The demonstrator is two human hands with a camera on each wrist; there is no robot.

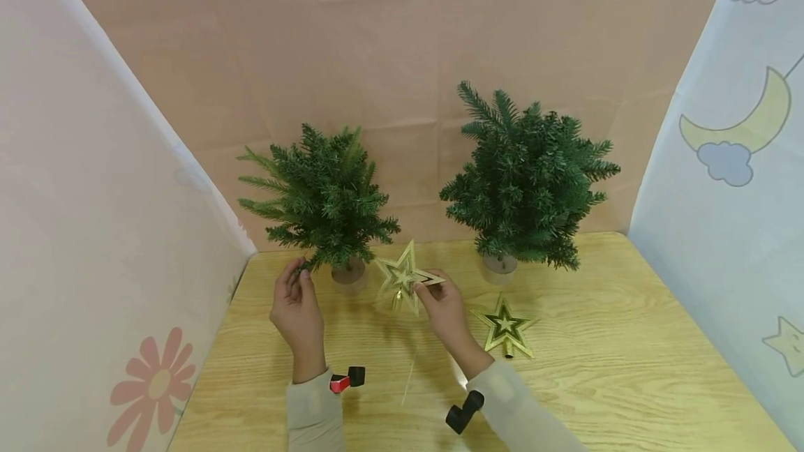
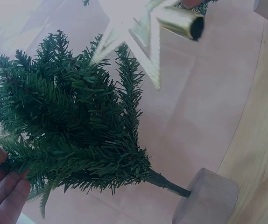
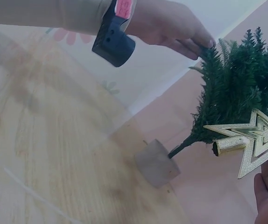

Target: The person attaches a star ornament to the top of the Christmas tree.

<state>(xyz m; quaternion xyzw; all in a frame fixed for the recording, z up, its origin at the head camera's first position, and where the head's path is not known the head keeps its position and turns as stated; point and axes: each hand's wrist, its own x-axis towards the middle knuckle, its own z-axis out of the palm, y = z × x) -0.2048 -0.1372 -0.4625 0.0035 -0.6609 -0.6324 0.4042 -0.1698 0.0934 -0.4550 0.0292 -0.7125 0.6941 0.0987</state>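
A small artificial Christmas tree (image 1: 326,194) on a round base (image 1: 349,275) stands at the left. At its lower left side my left hand (image 1: 300,309) pinches the tip of a branch (image 2: 17,161) between thumb and fingers. My right hand (image 1: 444,305) holds a gold star tree topper (image 1: 403,276) by one point, in front of the tree and right of its base. The star's hollow tube (image 3: 231,145) points downward in the head view, and its open end shows dark in the left wrist view.
A second, fuller tree (image 1: 527,180) on its own base (image 1: 500,269) stands at the back right. Another gold star topper (image 1: 505,324) lies on the wooden table (image 1: 603,368), right of my right forearm. Cloth walls (image 1: 402,54) enclose the back and both sides.
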